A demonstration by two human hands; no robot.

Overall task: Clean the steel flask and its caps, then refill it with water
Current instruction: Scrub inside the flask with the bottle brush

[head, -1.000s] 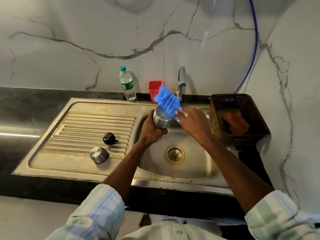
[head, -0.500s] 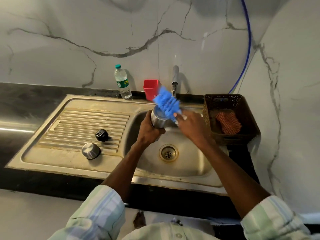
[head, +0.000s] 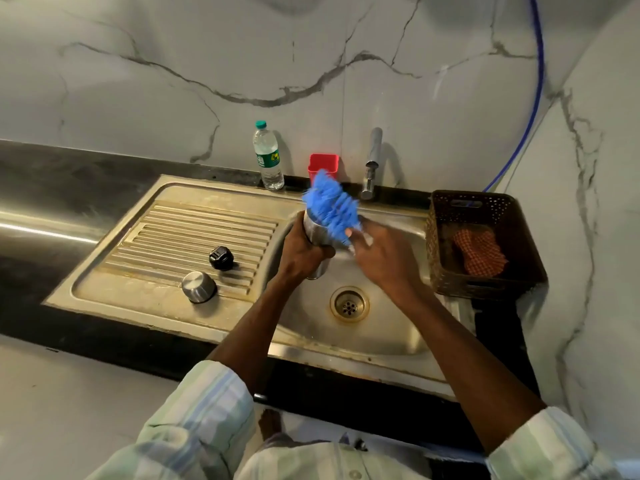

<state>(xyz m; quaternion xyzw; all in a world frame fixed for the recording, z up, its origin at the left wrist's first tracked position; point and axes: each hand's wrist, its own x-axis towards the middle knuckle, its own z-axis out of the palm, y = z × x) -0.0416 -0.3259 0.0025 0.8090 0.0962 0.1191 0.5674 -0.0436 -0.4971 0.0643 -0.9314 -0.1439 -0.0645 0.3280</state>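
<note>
Over the sink basin (head: pixel 388 327), my left hand (head: pixel 302 251) grips the steel flask (head: pixel 317 233) around its body, tilted with its mouth up and away. My right hand (head: pixel 382 258) holds the handle of a blue bottle brush (head: pixel 330 209), whose bristles lie against the flask's upper end. The handle is mostly hidden by my fingers. On the ribbed drainboard (head: pixel 166 244) to the left lie a black inner cap (head: pixel 221 258) and a steel outer cap (head: pixel 199 287), both apart from my hands.
A tap (head: pixel 372 161) stands behind the basin, with a red cup (head: pixel 323 166) and a plastic water bottle (head: pixel 267 155) to its left. A brown perforated basket (head: pixel 485 244) holding an orange checked cloth (head: pixel 479 252) sits right of the sink. A drain (head: pixel 349 304) lies below my hands.
The brush has shifted slightly against the flask's top while both hands stay over the basin. The view has tilted a little; the caps have not moved.
</note>
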